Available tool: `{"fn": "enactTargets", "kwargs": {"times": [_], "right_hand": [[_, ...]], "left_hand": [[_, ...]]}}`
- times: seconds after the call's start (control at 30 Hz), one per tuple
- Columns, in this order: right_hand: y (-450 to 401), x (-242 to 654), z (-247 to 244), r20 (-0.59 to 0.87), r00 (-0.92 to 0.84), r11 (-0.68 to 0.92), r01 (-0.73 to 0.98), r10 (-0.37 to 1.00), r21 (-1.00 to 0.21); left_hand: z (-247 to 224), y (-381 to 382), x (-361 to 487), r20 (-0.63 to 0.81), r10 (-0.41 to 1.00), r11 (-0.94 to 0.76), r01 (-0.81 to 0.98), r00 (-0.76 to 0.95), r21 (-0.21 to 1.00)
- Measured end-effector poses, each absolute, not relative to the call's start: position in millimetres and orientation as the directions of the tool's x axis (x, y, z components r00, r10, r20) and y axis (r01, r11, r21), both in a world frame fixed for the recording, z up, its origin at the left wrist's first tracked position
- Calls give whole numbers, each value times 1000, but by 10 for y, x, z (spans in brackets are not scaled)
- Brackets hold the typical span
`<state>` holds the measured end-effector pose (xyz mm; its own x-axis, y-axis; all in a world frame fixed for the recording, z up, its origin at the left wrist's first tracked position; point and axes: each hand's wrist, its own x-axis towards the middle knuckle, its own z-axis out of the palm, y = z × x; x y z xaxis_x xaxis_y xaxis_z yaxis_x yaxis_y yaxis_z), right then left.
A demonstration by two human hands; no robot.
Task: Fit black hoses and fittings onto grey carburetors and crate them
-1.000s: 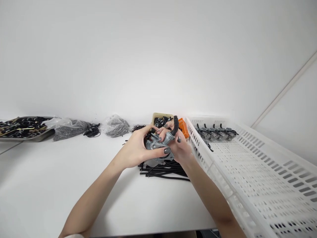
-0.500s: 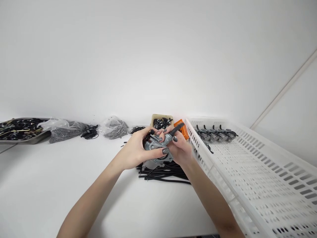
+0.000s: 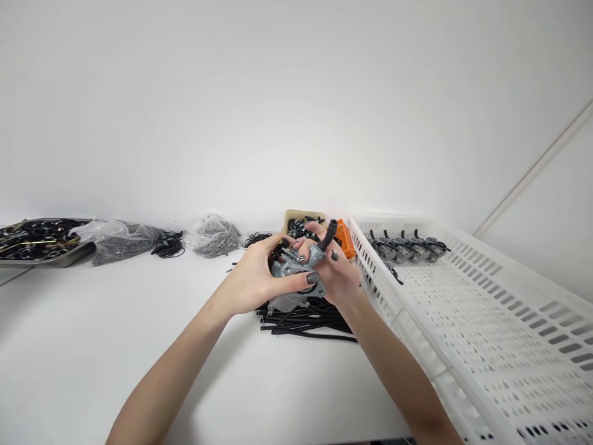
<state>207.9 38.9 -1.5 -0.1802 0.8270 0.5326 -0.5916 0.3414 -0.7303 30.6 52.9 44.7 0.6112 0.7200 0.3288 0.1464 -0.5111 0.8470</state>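
Casting (image 3: 288, 268), lumpy gry metal, in L hand (image 3: 250, 278), bent blk tube (image 3: 330, 233)

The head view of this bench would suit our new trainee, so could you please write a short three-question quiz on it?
1. Multiple choice: What do the left hand and the right hand both hold?
A) a clear plastic bag
B) a grey metal part
C) a steel tray

2. True or false: A row of metal parts with black tubes sits inside the white crate.

3. Fill in the colour: In the picture, the small container between the cream tub and the white crate is ____.

Key: 1. B; 2. True; 3. Orange
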Motion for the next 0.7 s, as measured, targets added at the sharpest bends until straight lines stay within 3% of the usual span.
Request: {"fn": "enactTargets", "kwargs": {"times": [0.23, 0.7], "right_hand": [[392, 2060, -22, 547, -115, 414, -532, 829, -739], [404, 2067, -29, 602, -194, 407, -577, 774, -709]], "left_hand": [[470, 492, 303, 322, 732, -508, 165, 600, 846], [476, 483, 291, 328, 728, -526, 184, 602, 830]]}}
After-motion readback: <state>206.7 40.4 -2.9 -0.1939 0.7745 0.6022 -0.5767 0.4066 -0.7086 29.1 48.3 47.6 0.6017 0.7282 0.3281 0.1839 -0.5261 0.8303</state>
